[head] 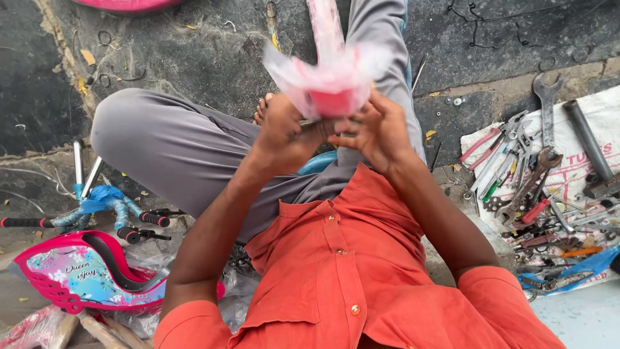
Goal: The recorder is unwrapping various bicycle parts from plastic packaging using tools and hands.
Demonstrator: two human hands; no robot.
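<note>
A pink part wrapped in clear plastic (332, 81) is held up between both hands. The left hand (284, 132) is closed on its lower left side, and the right hand (378, 129) is pinched on its lower right edge (the fingers are curled). A pile of tools (539, 187) is spread well to the right of the right hand. A pink seat (90, 274) is lying far below the left hand.

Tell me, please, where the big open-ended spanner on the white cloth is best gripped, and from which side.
Grip the spanner on its flat shaft, about midway, coming from above. It lies flat on the white cloth, forked head pointing away, lower end among piled tools. Its upper shaft looks freer, though a grey bar lies beside it. Both the left hand and right hand hold a pink plastic-wrapped part.
</note>
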